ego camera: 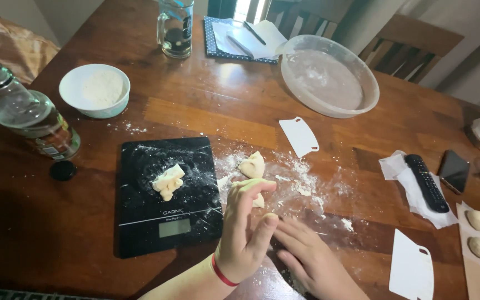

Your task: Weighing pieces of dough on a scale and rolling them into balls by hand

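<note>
Glossy wooden table (206, 114) dusted with matt flour; smooth soft dough (168, 181) on a glossy black scale (165, 225).
</note>
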